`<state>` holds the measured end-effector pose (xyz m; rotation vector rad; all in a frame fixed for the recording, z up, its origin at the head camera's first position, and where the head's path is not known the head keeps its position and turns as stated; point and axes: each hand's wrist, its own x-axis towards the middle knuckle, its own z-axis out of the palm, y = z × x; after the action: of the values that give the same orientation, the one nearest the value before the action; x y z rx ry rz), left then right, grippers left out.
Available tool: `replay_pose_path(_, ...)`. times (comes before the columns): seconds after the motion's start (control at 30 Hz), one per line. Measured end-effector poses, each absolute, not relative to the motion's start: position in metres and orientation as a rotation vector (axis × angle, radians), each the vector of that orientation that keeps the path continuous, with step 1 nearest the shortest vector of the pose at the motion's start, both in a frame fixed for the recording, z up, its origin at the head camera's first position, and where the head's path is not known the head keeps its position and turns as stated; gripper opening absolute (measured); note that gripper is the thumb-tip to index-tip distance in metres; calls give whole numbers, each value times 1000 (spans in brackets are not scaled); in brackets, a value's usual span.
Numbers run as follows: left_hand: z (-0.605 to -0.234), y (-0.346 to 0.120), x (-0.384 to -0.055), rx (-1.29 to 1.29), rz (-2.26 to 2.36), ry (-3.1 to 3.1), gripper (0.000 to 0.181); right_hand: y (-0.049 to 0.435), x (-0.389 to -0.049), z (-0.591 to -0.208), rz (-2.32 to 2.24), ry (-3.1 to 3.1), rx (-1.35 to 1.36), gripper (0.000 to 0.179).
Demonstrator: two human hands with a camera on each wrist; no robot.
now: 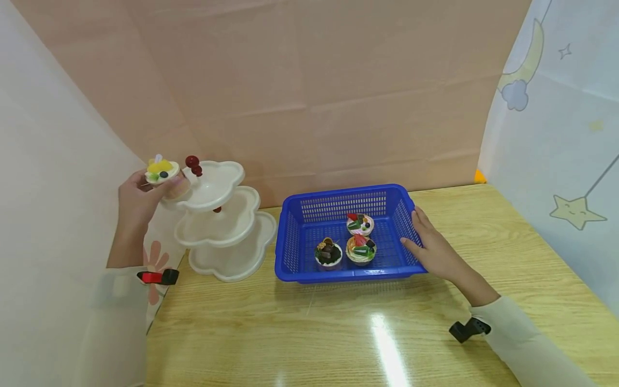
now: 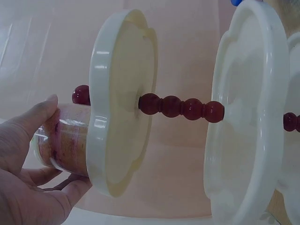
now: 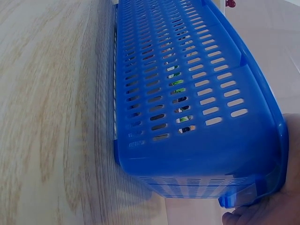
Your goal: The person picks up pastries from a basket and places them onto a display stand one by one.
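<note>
**While the right hand [image 1: 435, 248] holds the basket [image 1: 338, 276], the left hand [image 1: 137, 200] pinches a cupcake [image 1: 164, 174] at the stand [image 1: 213, 191]**

The left hand's thumb and fingers close on opposite sides of the cupcake, which has a yellow topping. It is upright at the left edge of the top tier, beside the red knob [image 1: 192, 161]; its base is hidden by the tier's rim in the left wrist view, so contact cannot be told. Below, two more white tiers sit along a beaded red post [image 2: 171, 107].

At the basket's right end, the right thumb lies over the rim and the fingers along the outside, gripping it. Inside are three others: a dark-topped one [image 1: 329, 254] on the left, and two fruit-topped ones, the nearer [image 1: 361, 250] just in front of the farther [image 1: 360, 224]. Basket and stand share the wooden table [image 1: 309, 344].
</note>
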<state>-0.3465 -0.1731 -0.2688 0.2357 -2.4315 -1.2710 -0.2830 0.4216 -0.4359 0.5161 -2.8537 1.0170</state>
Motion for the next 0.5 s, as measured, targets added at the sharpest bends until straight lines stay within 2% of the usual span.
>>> replay_pose_path(0.5, -273, -172, -353, 186, -1172, -2504, 73, 421, -283, -436, 1016, -2847, 519, 74)
